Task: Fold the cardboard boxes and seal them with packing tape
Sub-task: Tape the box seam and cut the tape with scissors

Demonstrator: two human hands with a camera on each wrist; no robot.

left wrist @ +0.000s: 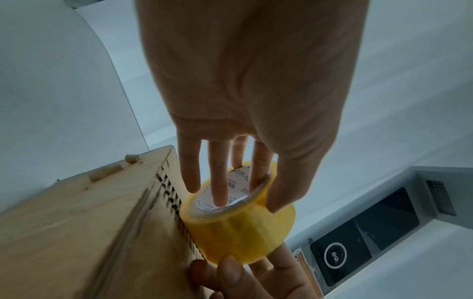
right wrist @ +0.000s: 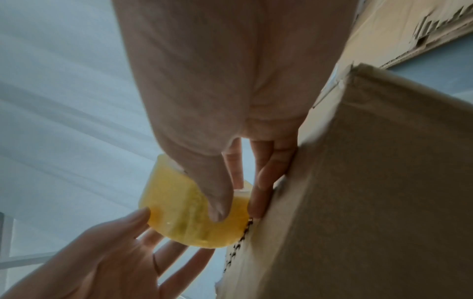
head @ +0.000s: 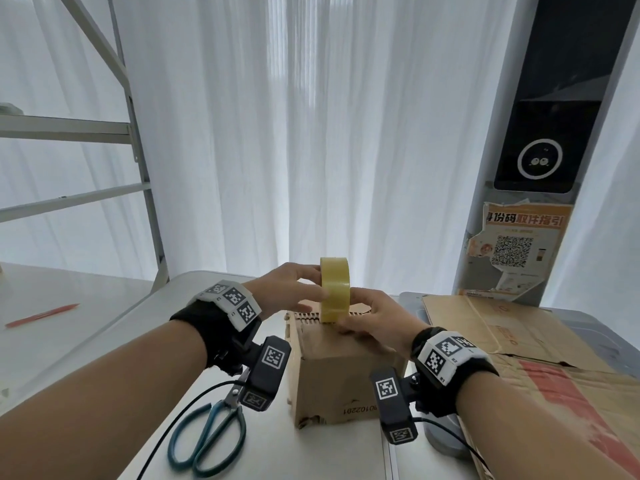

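A small folded cardboard box stands on the table in front of me. A yellow roll of packing tape stands on edge at the far rim of the box top. My left hand holds the roll from the left. In the left wrist view its index finger reaches into the core of the tape roll and its thumb lies on the outside. My right hand grips the roll's lower right, with the thumb on the tape roll's outer face and the fingers behind, against the box.
Teal-handled scissors lie left of the box on the grey table. Flattened cardboard sheets cover the right side. A red pen lies far left. A metal rack and a kiosk column stand before the white curtain.
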